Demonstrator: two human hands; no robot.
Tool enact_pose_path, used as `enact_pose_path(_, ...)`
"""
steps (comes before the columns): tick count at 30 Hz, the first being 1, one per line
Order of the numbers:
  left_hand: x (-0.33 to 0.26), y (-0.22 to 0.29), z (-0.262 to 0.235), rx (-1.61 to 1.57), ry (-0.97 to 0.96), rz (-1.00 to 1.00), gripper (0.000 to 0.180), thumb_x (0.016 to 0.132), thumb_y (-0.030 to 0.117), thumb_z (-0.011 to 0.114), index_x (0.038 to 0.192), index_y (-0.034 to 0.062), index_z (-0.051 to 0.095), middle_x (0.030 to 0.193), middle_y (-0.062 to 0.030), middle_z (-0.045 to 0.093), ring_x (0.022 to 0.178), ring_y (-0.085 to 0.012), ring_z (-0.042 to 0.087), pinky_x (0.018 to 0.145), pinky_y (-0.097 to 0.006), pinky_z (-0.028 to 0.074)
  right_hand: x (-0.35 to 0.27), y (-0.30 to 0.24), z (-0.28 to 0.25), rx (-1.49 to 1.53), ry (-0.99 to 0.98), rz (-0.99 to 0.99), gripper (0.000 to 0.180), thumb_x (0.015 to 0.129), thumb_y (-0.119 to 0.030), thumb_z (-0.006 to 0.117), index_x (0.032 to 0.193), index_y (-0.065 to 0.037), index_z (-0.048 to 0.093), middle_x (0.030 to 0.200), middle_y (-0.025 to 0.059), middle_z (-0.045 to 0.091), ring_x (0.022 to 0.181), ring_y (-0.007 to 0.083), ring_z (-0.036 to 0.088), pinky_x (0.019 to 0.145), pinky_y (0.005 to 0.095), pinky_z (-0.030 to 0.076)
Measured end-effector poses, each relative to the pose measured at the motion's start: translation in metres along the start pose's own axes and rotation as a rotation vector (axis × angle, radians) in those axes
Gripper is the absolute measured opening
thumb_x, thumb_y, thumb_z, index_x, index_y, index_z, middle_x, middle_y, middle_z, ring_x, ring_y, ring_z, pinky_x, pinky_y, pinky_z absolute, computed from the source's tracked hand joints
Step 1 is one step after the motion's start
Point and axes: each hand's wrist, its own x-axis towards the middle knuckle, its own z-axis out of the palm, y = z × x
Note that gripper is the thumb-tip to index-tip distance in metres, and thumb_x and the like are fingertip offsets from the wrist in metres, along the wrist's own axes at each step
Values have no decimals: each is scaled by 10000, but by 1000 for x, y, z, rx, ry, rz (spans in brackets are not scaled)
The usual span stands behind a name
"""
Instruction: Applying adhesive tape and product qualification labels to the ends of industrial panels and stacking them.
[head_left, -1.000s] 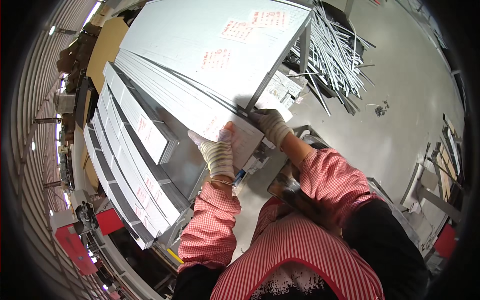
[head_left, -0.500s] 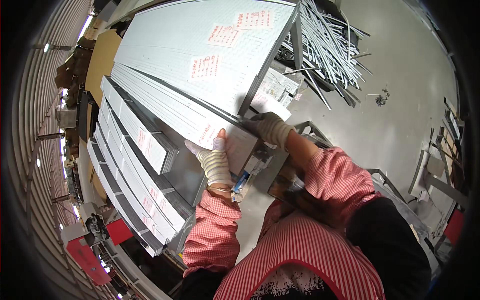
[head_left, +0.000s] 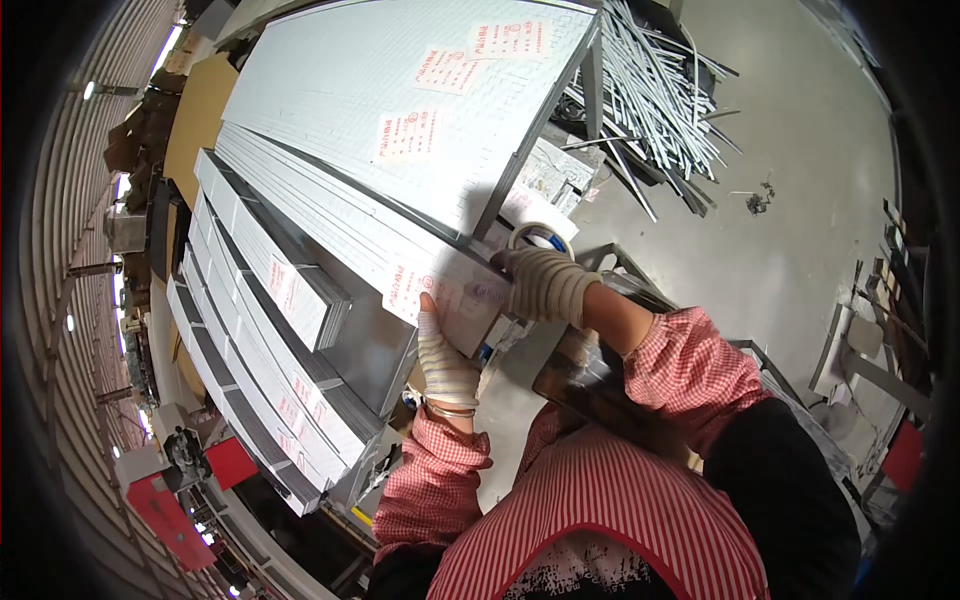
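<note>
At far left, looking down on long grey trays (head_left: 270, 330) stacked in steps, ends jutting toward the body. Moving rightward, passing a sloping stack of thin grey sheets (head_left: 330, 215) with a broad perforated panel (head_left: 400, 110) lying on top.

Pressing the gloved left hand (head_left: 445, 365) against the near end of that sheet stack, grip lying flat and spread, closed around nothing, a fingertip touching the white label with red print (head_left: 410, 285) stuck at that end. Laying the gloved right hand (head_left: 540, 283) over the stack's near corner, just beside the label. Curling its fingers down out of sight over the edge, so not telling whether that grip is clamped or merely resting.

Passing a roll of tape (head_left: 540, 238) just behind the right hand. Ending at a loose heap of thin metal rods (head_left: 660, 100) on the floor (head_left: 800, 200).

Judging the risks: possibly creasing or lifting the label by dragging the flat left palm. Possibly cutting through a glove on the thin sheet edges. Possibly shifting the overhanging sheets by leaning on the corner. Possibly knocking the tape off, or tripping on the rods when stepping right.
</note>
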Motion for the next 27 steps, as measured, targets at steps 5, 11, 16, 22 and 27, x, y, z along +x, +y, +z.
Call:
enact_pose_path(5, 7, -2, -8, -38, -56, -52, 815, 858, 596, 655, 1446, 84, 418, 1388, -113, 528, 1267, -307, 527, 1086, -471, 432, -14, -19, -23, 86, -123, 83, 809, 860, -694, 548, 1258, 8, 592, 1059, 253, 683, 1011, 389, 671, 887, 475, 517)
enact_pose_path(11, -2, 1, 12, -31, -15, -81, 855, 812, 611, 694, 1447, 105, 425, 1393, -121, 523, 1250, -331, 527, 1068, -503, 429, 34, 25, -8, -56, 101, 35, 607, 909, -554, 577, 1239, -49, 638, 1020, 195, 711, 949, 339, 684, 872, 414, 522)
enact_pose_path(16, 0, 0, 11, -76, 68, -54, 768, 850, 530, 696, 1406, 57, 457, 1303, -144, 586, 1188, -332, 572, 1042, -471, 478, 47, 24, 8, 267, 90, -18, 454, 926, -434, 628, 1189, -69, 696, 1028, 151, 732, 944, 271, 693, 857, 375, 529)
enact_pose_path(22, 2, -1, -7, -112, 41, -8, 744, 863, 467, 713, 1413, 42, 445, 1329, -153, 578, 1204, -331, 565, 1054, -479, 468, 36, 27, -1, 77, -149, 91, 441, 914, -393, 621, 1198, -64, 692, 1027, 141, 732, 964, 271, 694, 874, 376, 527)
enact_pose_path(27, 3, -1, -5, -121, 29, -34, 764, 857, 468, 720, 1419, 39, 433, 1336, -158, 569, 1211, -331, 559, 1050, -477, 474, 53, 50, 1, 186, -213, -33, 404, 910, -357, 554, 816, -1, 719, 696, 99, 663, 640, 241, 618, 658, 403, 500)
